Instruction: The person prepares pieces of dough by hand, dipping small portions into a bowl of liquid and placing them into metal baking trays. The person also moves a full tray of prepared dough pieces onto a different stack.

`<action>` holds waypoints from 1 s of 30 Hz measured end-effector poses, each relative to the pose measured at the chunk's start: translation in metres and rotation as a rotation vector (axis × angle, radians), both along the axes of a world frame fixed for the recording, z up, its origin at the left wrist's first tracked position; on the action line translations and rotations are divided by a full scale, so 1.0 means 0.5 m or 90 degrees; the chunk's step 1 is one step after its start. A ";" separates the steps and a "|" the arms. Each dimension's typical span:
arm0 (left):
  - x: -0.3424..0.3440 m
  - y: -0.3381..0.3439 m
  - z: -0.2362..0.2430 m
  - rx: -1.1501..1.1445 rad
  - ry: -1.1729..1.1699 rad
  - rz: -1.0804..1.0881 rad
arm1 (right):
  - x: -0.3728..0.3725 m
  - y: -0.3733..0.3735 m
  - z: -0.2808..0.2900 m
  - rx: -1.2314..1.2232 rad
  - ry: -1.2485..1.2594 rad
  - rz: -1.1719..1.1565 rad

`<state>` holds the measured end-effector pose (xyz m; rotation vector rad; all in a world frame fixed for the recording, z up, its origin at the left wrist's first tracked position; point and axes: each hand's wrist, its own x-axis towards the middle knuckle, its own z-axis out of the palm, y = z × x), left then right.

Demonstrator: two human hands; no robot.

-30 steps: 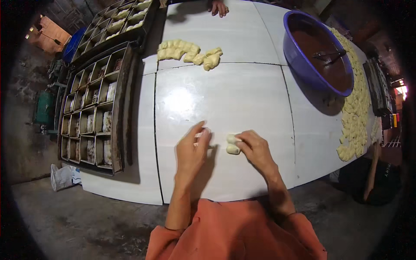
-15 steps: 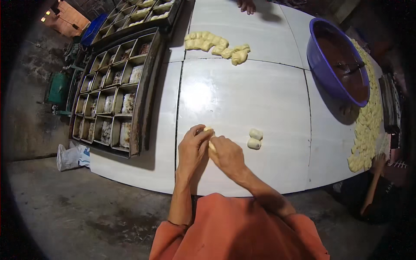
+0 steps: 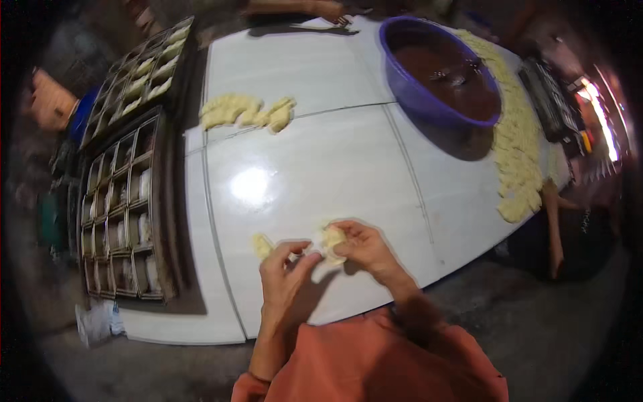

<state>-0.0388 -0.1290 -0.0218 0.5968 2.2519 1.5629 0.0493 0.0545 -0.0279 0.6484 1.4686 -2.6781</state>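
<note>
Over the near part of the white table, my right hand [image 3: 368, 251] has its thumb and fingers closed on pale yellow dough rolls [image 3: 331, 242], which look blurred and partly covered by the fingers. My left hand [image 3: 284, 271] is beside them, thumb and forefinger apart and nothing visible between them. Just left of its knuckles a single dough piece [image 3: 260, 245] lies on the table. Farther off, a cluster of dough pieces [image 3: 231, 111] rests near a seam of the tabletop.
Metal baking tins [image 3: 124, 214] joined in a grid stand at the left, with dough-filled tins [image 3: 144, 74] behind. A purple basin [image 3: 435, 104] of brown contents sits at the far right, beside rows of dough [image 3: 516, 157]. Another person's hand [image 3: 328, 10] is at the far edge; another's arm [image 3: 552, 228] is at right.
My view has swung to the right. My hands have separated: the piece they were handling lies at the left, and my right hand has gone to the two rolls that lay on the table.
</note>
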 end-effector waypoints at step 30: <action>-0.043 0.315 -0.011 0.119 -0.198 -0.071 | -0.193 0.733 0.144 0.860 -0.103 -0.051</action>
